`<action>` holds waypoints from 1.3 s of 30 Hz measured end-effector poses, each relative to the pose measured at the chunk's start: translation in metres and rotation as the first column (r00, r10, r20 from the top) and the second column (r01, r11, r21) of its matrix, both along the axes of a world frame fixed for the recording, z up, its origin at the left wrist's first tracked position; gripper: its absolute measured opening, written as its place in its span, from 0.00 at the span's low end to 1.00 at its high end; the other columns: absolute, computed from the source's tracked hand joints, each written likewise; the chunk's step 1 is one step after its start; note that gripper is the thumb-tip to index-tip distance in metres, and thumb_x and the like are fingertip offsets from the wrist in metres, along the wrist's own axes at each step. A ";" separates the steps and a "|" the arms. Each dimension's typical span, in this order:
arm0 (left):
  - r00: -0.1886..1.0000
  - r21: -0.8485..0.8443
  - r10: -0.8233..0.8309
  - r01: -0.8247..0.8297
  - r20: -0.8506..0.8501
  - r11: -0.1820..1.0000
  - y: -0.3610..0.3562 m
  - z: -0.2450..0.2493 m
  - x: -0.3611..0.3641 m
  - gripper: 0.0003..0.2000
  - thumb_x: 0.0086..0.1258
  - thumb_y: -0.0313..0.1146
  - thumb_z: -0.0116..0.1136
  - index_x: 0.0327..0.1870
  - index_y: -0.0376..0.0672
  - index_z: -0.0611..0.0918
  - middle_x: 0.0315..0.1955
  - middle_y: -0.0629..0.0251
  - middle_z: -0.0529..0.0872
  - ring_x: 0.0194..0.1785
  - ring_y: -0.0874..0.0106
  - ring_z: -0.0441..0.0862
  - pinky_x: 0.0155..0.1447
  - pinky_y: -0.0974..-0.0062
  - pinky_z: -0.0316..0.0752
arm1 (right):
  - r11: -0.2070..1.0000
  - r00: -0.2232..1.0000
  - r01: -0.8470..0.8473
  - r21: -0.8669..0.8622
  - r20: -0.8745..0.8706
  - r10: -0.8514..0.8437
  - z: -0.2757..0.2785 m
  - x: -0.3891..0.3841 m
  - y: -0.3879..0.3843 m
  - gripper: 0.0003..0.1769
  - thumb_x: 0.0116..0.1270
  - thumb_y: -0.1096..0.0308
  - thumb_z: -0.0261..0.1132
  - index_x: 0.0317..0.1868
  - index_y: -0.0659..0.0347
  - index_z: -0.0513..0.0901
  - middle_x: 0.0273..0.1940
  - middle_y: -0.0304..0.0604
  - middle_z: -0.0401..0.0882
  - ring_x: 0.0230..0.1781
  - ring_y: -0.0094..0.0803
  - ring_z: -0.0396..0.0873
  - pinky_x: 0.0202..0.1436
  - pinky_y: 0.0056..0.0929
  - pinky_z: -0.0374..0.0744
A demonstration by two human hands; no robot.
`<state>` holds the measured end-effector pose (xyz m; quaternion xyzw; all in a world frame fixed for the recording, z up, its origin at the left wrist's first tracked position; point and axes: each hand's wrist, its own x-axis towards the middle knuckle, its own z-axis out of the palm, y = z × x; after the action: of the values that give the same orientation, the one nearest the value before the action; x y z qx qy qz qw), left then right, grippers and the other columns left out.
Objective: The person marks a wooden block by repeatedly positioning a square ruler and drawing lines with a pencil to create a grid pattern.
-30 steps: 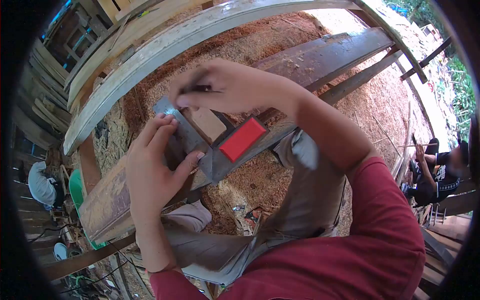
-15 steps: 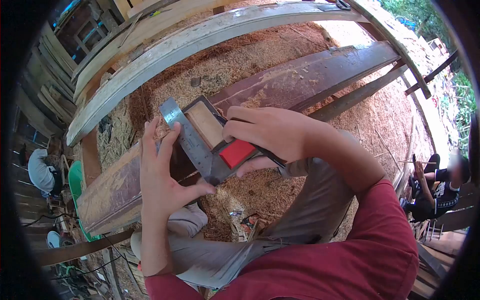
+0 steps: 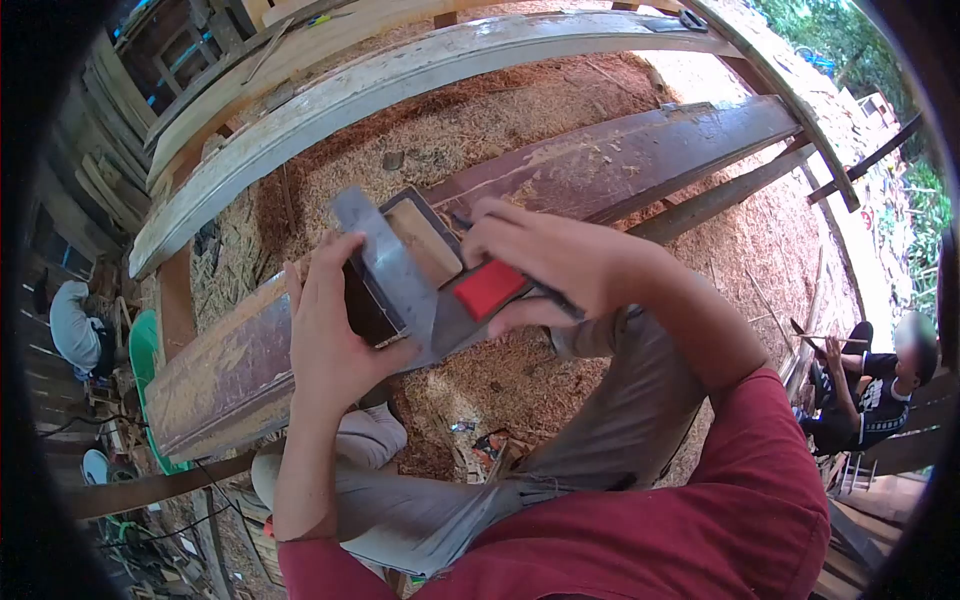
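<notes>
My left hand (image 3: 335, 330) holds the flat metal blade (image 3: 392, 262) of a square between thumb and fingers. The blade lies slanted over an open dark-rimmed box (image 3: 362, 292) with a pale wooden block (image 3: 425, 240) in its upper right part. My right hand (image 3: 535, 262) is closed around a dark, thin tool, partly hidden by the fingers, beside a bright red block (image 3: 488, 289). The red block sits against the dark lower end of the square. A dark reddish-brown plank (image 3: 580, 170) runs beneath the box.
A long whitish beam (image 3: 400, 80) crosses beyond the plank. Wood shavings (image 3: 340, 160) cover the ground. A green chair (image 3: 144, 355) stands at the left, near a person in grey (image 3: 75, 325). Another person (image 3: 870, 385) sits at the right, holding a thin stick.
The square's blade has shifted slightly and looks blurred, showing more of the box's dark inside. The red block and my right hand have moved a little right.
</notes>
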<state>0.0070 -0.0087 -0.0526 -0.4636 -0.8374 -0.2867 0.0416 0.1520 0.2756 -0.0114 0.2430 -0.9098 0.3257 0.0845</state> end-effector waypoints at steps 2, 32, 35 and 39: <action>0.984 0.097 0.014 -0.031 0.177 0.995 0.002 0.003 0.004 0.64 0.47 0.46 0.92 0.88 0.45 0.64 0.76 0.48 0.82 0.84 0.44 0.77 0.94 0.35 0.48 | 0.998 0.997 0.030 -0.047 -0.068 -0.033 0.006 0.002 0.010 0.30 0.75 0.56 0.81 0.62 0.66 0.75 0.57 0.56 0.76 0.58 0.57 0.81 0.64 0.47 0.80; 0.932 0.435 -0.149 -0.010 0.330 0.900 -0.006 -0.008 0.007 0.76 0.50 0.59 0.95 0.93 0.36 0.50 0.86 0.43 0.63 0.90 0.48 0.62 0.92 0.46 0.59 | 0.642 0.787 0.557 -0.527 0.088 -0.611 -0.009 0.000 0.039 0.21 0.85 0.56 0.74 0.63 0.60 0.78 0.49 0.35 0.76 0.50 0.22 0.73 0.57 0.26 0.76; 1.000 0.338 -0.004 -0.004 0.023 0.941 0.003 -0.017 0.025 0.77 0.47 0.65 0.94 0.91 0.33 0.53 0.80 0.43 0.68 0.84 0.48 0.69 0.88 0.47 0.64 | 0.674 0.785 0.559 -0.483 0.044 -0.618 -0.009 -0.003 0.039 0.21 0.85 0.57 0.74 0.63 0.61 0.78 0.49 0.35 0.76 0.50 0.21 0.73 0.57 0.25 0.76; 0.979 0.246 0.105 -0.059 -0.176 0.967 0.016 -0.012 0.030 0.70 0.46 0.61 0.95 0.86 0.34 0.60 0.70 0.40 0.74 0.72 0.43 0.76 0.76 0.45 0.73 | 0.701 0.805 0.526 -0.482 0.015 -0.594 -0.010 -0.007 0.034 0.19 0.87 0.57 0.73 0.63 0.61 0.78 0.49 0.36 0.75 0.50 0.21 0.73 0.58 0.25 0.76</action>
<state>0.0369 0.0075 -0.0642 -0.4451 -0.8073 -0.3387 0.1881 0.1450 0.3098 -0.0218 -0.0507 -0.8268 0.4737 0.2991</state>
